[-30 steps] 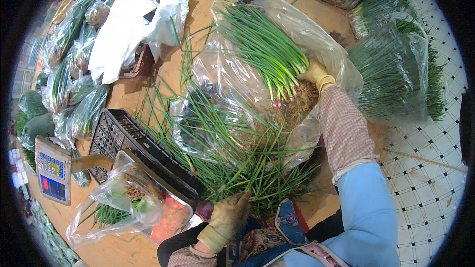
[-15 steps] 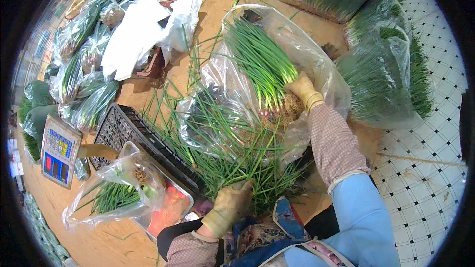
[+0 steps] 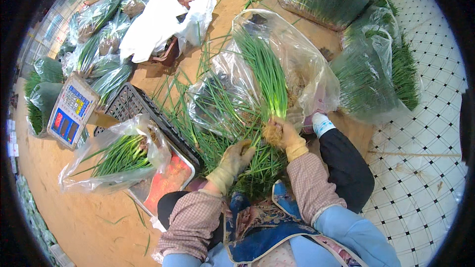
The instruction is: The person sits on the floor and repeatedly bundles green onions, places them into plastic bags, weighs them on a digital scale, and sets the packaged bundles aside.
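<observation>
My right hand [image 3: 287, 137], in a tan glove, is closed round the root end of a bunch of green onions [image 3: 267, 74]. The leaves point away from me over a large clear plastic bag [image 3: 309, 59], which has more roots inside. My left hand [image 3: 233, 162], gloved too, is just left of those roots. Its fingers are bent with thumb and fingertips apart, and nothing shows gripped between them. Loose onion leaves [image 3: 213, 141] lie in a heap under and beyond both hands.
At left, a bagged bunch of green onions [image 3: 126, 155] rests on a scale tray [image 3: 184, 170] beside its display [image 3: 73, 111]. A black crate [image 3: 143, 111] stands behind. Bagged onions [image 3: 368, 76] stand at right. White plastic [image 3: 153, 27] covers a brown basket [image 3: 168, 52].
My right hand has drawn the onion bunch out of the bag, toward me and slightly left. My left hand has risen from the leaf heap toward the roots, its fingers loosening. The view has shifted slightly.
</observation>
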Available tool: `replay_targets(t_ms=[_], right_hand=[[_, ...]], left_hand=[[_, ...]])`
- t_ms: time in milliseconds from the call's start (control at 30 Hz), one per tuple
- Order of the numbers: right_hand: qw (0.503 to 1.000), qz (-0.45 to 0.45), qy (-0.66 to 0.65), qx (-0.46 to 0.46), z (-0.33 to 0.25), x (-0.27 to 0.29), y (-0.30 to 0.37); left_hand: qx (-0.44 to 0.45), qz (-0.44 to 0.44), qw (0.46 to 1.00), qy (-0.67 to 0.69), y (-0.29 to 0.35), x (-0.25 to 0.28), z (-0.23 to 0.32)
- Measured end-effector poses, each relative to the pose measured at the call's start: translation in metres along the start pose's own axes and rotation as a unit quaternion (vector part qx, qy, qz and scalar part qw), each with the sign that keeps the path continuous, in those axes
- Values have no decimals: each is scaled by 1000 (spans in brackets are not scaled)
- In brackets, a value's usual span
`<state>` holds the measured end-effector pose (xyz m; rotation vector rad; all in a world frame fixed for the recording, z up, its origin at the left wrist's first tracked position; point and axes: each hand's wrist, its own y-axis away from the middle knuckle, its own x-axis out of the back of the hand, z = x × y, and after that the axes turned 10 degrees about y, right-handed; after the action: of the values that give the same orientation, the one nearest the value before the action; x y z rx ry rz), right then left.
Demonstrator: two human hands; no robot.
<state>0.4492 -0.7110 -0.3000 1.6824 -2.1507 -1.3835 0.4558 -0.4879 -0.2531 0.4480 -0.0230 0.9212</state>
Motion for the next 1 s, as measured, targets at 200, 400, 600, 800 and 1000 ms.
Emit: replay_targets(t_ms=[200, 400, 600, 800, 1000], right_hand=[[791, 163, 506, 303, 39, -57, 75], [913, 43, 374, 157, 76, -30, 94], [891, 65, 436, 108, 82, -29, 92], [985, 46, 152, 71, 82, -13, 100], [869, 125, 451, 161, 87, -37, 126]], left_hand=[[33, -53, 942, 330, -9, -39, -28], [205, -74, 813, 540, 12, -60, -70], [144, 7, 763, 630, 50, -81, -56], [130, -6, 636, 760, 61, -74, -71], [180, 2, 617, 766, 67, -79, -57]])
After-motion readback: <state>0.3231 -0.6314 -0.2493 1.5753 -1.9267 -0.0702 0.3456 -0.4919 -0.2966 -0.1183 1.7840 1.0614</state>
